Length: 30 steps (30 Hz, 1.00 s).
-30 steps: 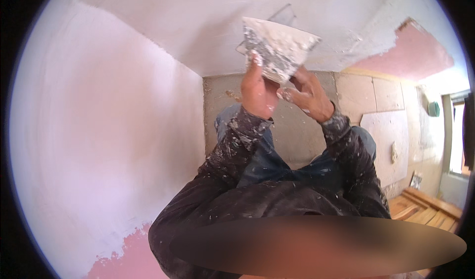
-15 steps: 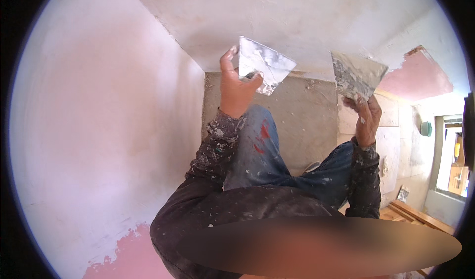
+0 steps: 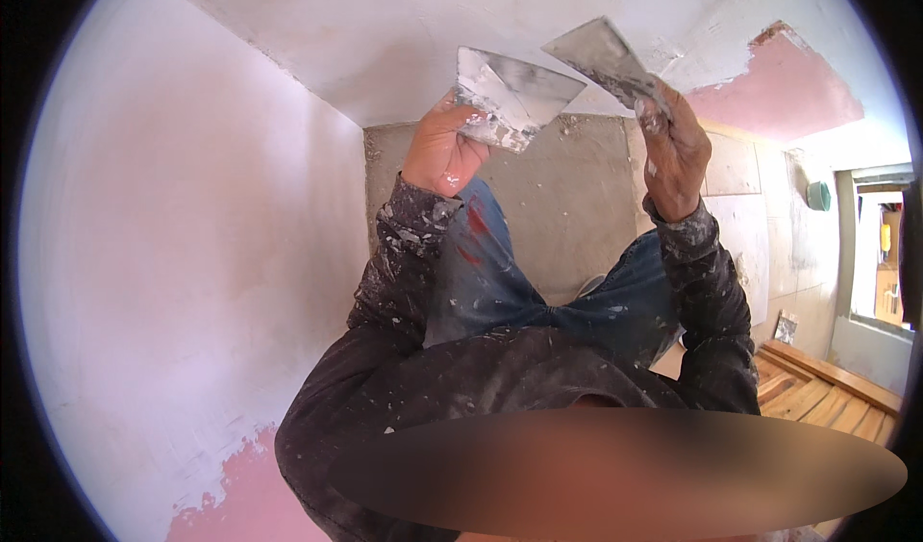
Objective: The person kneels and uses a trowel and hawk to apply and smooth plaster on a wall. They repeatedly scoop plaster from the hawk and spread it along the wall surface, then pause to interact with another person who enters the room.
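My left hand [image 3: 440, 150] is closed around a wide putty knife [image 3: 515, 96]. Its metal blade is tapered and smeared with white and grey filler, thickest near the grip; the handle is hidden behind the hand. My right hand [image 3: 681, 152] grips a second putty knife [image 3: 598, 53], whose blade tilts up and to the left. Grey filler coats that blade, most of it close to the fingers. The two blades are near each other, with a small gap between them, in front of the far wall.
A skim-coated wall [image 3: 192, 205] rises at my left, with a bare pink patch [image 3: 252, 489] low down. Another pink patch [image 3: 793, 85] shows at the far right. Bare floor [image 3: 567, 196] lies beyond my knees. Slatted wood [image 3: 808, 388] and a window [image 3: 889, 253] are at right.
My right hand has moved left and up, turning its putty knife toward the left one. My left hand has shifted slightly, its fingers now wrapped closer about the putty knife.
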{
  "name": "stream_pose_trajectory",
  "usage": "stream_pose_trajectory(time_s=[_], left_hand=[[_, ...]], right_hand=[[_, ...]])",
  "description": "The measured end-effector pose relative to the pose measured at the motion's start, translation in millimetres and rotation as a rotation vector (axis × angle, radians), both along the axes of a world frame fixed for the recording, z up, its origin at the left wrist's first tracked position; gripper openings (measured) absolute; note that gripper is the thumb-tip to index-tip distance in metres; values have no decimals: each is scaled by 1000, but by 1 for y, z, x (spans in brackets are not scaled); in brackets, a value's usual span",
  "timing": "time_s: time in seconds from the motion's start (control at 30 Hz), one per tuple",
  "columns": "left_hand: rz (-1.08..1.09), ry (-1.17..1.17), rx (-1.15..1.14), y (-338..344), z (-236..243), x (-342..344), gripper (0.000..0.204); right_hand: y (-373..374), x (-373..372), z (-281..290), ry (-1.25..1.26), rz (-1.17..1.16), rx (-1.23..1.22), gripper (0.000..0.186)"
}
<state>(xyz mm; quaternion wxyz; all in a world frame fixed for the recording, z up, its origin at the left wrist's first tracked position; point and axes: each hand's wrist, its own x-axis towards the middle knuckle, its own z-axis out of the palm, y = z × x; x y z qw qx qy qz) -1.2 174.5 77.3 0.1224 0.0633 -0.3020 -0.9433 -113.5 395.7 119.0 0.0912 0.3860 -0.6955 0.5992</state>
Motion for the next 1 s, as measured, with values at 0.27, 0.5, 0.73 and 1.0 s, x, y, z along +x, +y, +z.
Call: stream_pose_trajectory(time_s=[0.27,0.5,0.73,1.0], left_hand=[[174,39,198,28,-4,-14,31],[72,20,221,41,-1,-12,23],[24,-51,204,31,-11,-8,29],[359,209,-46,8,9,-1,33]], right_hand=[[8,10,0,263,78,-50,31],[5,8,-16,680,208,315,54],[6,-7,-13,851,178,617,58],[33,-51,-72,-104,213,463,34]])
